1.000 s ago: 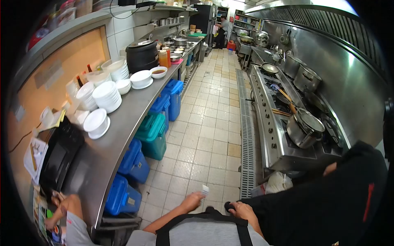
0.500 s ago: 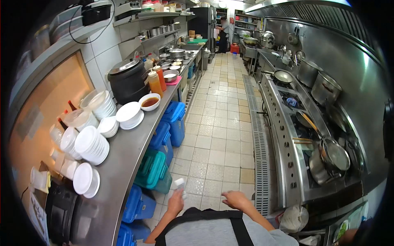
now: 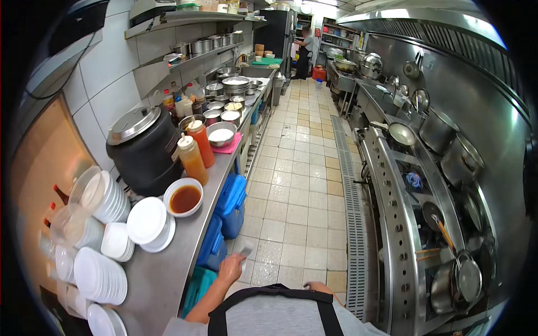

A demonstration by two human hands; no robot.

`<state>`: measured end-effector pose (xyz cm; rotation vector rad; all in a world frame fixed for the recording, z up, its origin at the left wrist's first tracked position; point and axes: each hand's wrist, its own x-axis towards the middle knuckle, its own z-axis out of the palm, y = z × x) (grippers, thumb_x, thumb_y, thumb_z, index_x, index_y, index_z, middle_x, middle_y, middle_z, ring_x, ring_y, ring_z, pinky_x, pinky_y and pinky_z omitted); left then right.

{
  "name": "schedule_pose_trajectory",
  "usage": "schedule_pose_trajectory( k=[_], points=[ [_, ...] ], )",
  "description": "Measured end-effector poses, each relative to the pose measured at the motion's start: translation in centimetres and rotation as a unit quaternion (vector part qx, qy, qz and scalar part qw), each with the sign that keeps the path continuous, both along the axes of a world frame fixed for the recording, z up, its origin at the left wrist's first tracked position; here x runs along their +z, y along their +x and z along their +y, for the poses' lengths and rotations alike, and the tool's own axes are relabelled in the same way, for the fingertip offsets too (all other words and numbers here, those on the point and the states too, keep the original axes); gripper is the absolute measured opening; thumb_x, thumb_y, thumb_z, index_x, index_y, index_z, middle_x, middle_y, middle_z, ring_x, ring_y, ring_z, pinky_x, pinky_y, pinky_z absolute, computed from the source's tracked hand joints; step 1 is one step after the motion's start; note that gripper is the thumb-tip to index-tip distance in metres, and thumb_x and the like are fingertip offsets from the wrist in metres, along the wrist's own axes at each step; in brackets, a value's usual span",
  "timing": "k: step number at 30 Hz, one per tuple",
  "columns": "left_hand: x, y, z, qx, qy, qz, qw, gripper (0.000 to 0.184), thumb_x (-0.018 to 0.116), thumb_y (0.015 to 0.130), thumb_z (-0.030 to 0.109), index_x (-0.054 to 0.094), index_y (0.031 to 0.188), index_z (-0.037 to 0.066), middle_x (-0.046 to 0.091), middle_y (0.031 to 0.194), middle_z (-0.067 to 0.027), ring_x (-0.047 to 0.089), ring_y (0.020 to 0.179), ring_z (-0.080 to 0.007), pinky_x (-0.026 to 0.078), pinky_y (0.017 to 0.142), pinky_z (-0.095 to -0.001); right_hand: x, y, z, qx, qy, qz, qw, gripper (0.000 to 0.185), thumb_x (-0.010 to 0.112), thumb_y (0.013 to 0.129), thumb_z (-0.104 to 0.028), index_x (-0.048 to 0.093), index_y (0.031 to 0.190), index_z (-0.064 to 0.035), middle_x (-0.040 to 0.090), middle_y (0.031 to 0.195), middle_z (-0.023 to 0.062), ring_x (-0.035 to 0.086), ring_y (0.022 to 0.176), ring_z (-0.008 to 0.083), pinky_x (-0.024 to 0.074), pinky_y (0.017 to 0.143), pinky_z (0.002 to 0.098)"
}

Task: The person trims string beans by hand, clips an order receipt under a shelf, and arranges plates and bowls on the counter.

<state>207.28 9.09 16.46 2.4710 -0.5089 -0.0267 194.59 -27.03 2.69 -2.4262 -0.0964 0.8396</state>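
In the head view my left hand [image 3: 230, 269] is closed around a small white object [image 3: 245, 252]; blur hides what kind it is. It is held out over the tiled floor, beside the counter edge. My right hand [image 3: 320, 287] shows only in part at the bottom, low in front of the apron [image 3: 272, 292], and its fingers are mostly hidden. The things nearest my left hand are a blue lidded bin [image 3: 212, 246] and a teal lidded bin [image 3: 197, 288] under the counter.
On the left, the steel counter [image 3: 168, 263] holds stacked white containers [image 3: 101, 275], a bowl of brown sauce [image 3: 185, 199], squeeze bottles [image 3: 191, 159] and a black pot [image 3: 147, 151]. A stove [image 3: 392, 224] with a burner lit lines the right. Far down the aisle stands a person [image 3: 304, 53].
The view has moved forward along the aisle, so the counter and stove appear closer. My left hand still grips the white object. My right hand has dropped lower and is less visible.
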Motion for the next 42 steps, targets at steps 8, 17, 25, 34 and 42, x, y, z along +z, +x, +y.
schedule_pose_trajectory(
  k=[8, 17, 25, 34, 42],
  points=[
    [13.0, 30.1, -12.9, -0.054, -0.106, -0.261, 0.958, 0.028, 0.05, 0.074, -0.004, 0.065, 0.095, 0.007, 0.061, 0.099, -0.0108, 0.06, 0.09, -0.0323, 0.05, 0.079, -0.0401, -5.7, 12.1, -9.7, -0.215, -0.03, 0.141, 0.966, 0.036, 0.053, 0.086, -0.033, 0.063, 0.109, -0.0073, 0.066, 0.097, 0.0151, 0.063, 0.088, 0.0331, 0.0498, 0.076, 0.041],
    [29.0, 57.8, -12.8, -0.084, 0.038, -0.541, 0.836, 0.009, 0.057, 0.074, 0.005, 0.062, 0.082, 0.006, 0.062, 0.093, -0.0071, 0.063, 0.082, -0.026, 0.053, 0.068, -0.0353, -2.9, 30.2, -19.2, -0.321, -0.015, 0.073, 0.944, 0.031, 0.054, 0.086, -0.027, 0.064, 0.104, -0.0033, 0.067, 0.087, 0.0119, 0.067, 0.076, 0.0259, 0.0522, 0.064, 0.0371],
    [40.8, 77.7, -1.0, 0.234, 0.081, -0.481, 0.841, 0.024, 0.05, 0.077, 0.003, 0.068, 0.092, 0.008, 0.062, 0.097, -0.0114, 0.06, 0.093, -0.0312, 0.048, 0.081, -0.0401, -1.0, 46.2, -19.8, -0.406, 0.09, -0.102, 0.904, 0.026, 0.056, 0.083, -0.023, 0.066, 0.098, -0.0039, 0.067, 0.077, 0.0105, 0.066, 0.06, 0.0217, 0.0519, 0.055, 0.0333],
    [47.8, 92.4, 3.7, 0.319, -0.157, -0.448, 0.82, 0.03, 0.048, 0.078, 0.006, 0.071, 0.096, 0.014, 0.066, 0.101, -0.0131, 0.062, 0.097, -0.0292, 0.047, 0.086, -0.0371, 9.3, 75.9, -11.8, -0.259, 0.093, -0.229, 0.934, 0.025, 0.056, 0.083, -0.025, 0.067, 0.096, -0.0071, 0.067, 0.079, 0.0093, 0.066, 0.072, 0.0235, 0.0519, 0.066, 0.0352],
    [52.9, 97.8, 6.6, 0.321, -0.268, -0.473, 0.776, 0.033, 0.046, 0.074, 0.002, 0.073, 0.092, 0.012, 0.068, 0.097, -0.0132, 0.064, 0.094, -0.0286, 0.048, 0.086, -0.0343, 22.9, 94.6, -1.3, -0.173, 0.16, -0.349, 0.907, 0.023, 0.055, 0.083, -0.024, 0.066, 0.094, -0.0067, 0.067, 0.077, 0.009, 0.065, 0.072, 0.0228, 0.0513, 0.065, 0.0349]
  ],
)
